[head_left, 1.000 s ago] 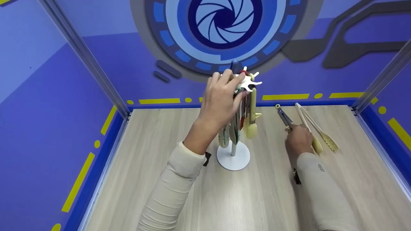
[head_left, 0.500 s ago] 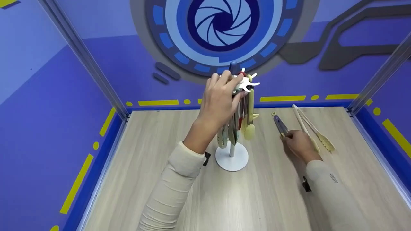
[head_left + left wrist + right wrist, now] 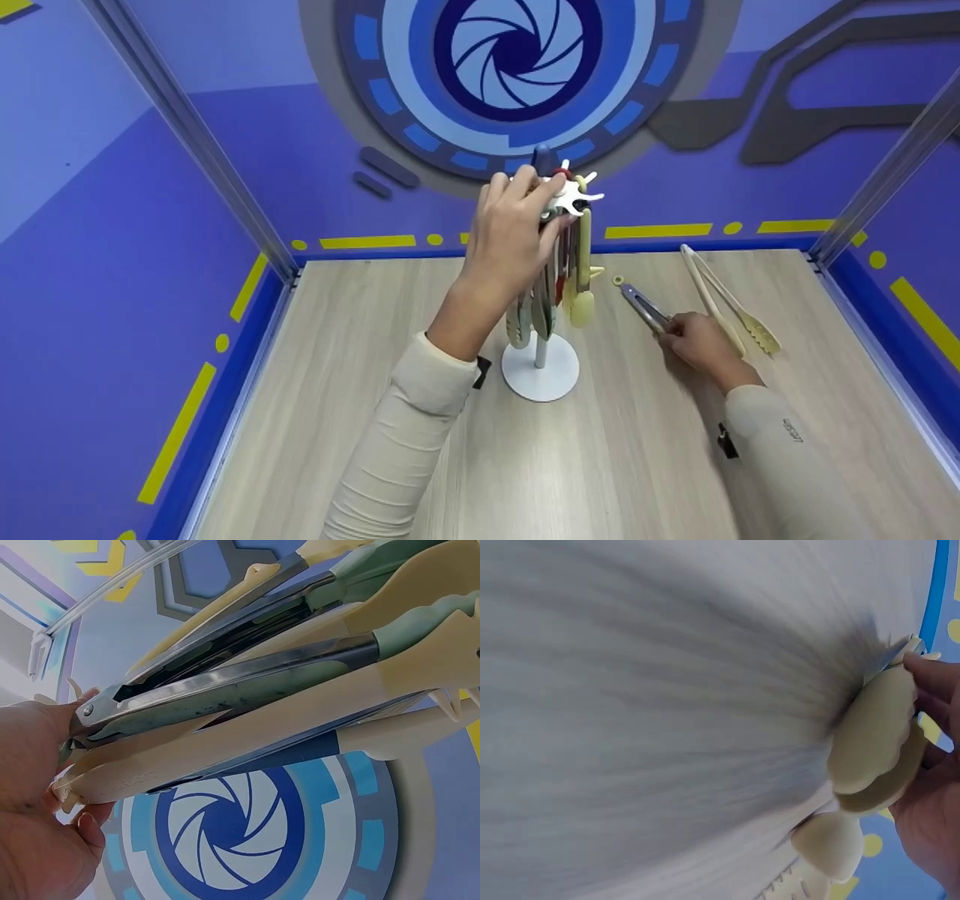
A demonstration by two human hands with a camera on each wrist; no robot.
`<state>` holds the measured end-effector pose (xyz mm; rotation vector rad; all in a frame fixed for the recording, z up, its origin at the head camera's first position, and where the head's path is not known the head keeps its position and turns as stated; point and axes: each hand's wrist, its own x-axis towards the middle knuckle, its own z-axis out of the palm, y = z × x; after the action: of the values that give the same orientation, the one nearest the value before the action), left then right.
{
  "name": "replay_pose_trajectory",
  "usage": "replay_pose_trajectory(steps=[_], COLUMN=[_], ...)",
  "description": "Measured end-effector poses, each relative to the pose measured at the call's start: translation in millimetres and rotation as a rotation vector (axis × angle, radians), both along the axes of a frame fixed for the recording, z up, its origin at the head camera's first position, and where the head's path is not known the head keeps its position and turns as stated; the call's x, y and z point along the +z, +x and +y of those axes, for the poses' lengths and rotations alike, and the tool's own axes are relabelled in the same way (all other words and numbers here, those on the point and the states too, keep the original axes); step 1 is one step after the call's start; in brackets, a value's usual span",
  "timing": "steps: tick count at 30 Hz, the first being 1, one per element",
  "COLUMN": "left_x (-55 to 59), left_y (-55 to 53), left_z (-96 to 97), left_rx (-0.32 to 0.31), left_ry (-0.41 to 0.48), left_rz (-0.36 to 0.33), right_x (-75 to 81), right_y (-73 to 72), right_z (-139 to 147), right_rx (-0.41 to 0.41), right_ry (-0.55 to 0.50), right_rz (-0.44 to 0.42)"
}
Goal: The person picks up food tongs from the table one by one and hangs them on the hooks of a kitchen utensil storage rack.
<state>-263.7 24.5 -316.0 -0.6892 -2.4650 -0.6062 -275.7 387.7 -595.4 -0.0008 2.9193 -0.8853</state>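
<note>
My left hand (image 3: 510,225) grips the top of a white rotating-style utensil rack (image 3: 574,196), its fingers over the hooked disc. Several utensils hang below it; the left wrist view shows green-and-metal tongs (image 3: 240,696) and cream tongs (image 3: 300,718) close to the palm. To the right, my right hand (image 3: 705,343) holds tongs with grey metal arms (image 3: 643,307) by the middle, low over the table. Their ring end points toward the rack. In the right wrist view their cream scalloped tips (image 3: 874,735) stick out past the fingers.
A pale pair of tongs (image 3: 759,331) lies spread on the wooden table (image 3: 360,420) just right of my right hand. The rack's round white base (image 3: 540,379) stands mid-table. Blue printed walls (image 3: 247,165) enclose the back and sides.
My right hand has picked out the grey-armed tongs beside the pale pair and turned them, so the ring end has swung left toward the rack. My left hand stays on the rack top.
</note>
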Motion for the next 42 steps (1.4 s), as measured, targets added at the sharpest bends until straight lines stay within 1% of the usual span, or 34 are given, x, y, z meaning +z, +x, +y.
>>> replay_pose_trajectory(steps=[3,6,10,13,17,19,21,24,26,28,33,38,42], left_x=[0.6,1.1,1.7,1.7,1.1,1.1,1.1,1.7,2.2,2.5,2.3,1.6,-0.1], left_y=[0.6,0.9,0.3,-0.5,-1.0,-1.0,-0.8,-0.6,-0.3,-0.1,0.7,1.9,2.9], left_z=[0.8,1.4,1.2,0.5,-0.9,-1.6,-2.2,-2.6,-2.7,-2.6,-0.9,0.7,-0.7], left_rx=[-0.004,-0.004,-0.001,0.009,0.018,0.018,0.019,0.023,0.025,0.027,0.026,0.022,0.023], left_ry=[0.0,-0.005,-0.018,-0.029,-0.033,-0.033,-0.036,-0.041,-0.043,-0.044,-0.044,-0.041,-0.033], left_rz=[-0.004,-0.01,-0.004,0.011,0.015,0.009,0.006,0.006,0.007,0.006,0.004,0.01,0.02], right_x=[0.4,0.8,2.0,4.2,7.4,7.8,7.7,6.7,6.2,6.1,6.8,10.2,7.3], right_y=[0.3,1.4,0.3,-4.0,-13.1,-18.6,-23.6,-30.6,-34.8,-38.0,-42.0,-42.4,-43.7], right_z=[1,2,0,-5,-16,-23,-29,-37,-43,-48,-56,-59,-58], right_rx=[0.0,0.005,-0.012,-0.049,-0.079,-0.069,-0.041,0.004,0.026,0.038,0.042,0.02,0.032], right_ry=[0.019,0.038,0.058,0.094,0.125,0.122,0.143,0.2,0.242,0.26,0.27,0.256,0.266], right_rz=[0.02,0.019,0.014,0.012,-0.028,-0.064,-0.087,-0.09,-0.073,-0.062,-0.046,-0.07,-0.063])
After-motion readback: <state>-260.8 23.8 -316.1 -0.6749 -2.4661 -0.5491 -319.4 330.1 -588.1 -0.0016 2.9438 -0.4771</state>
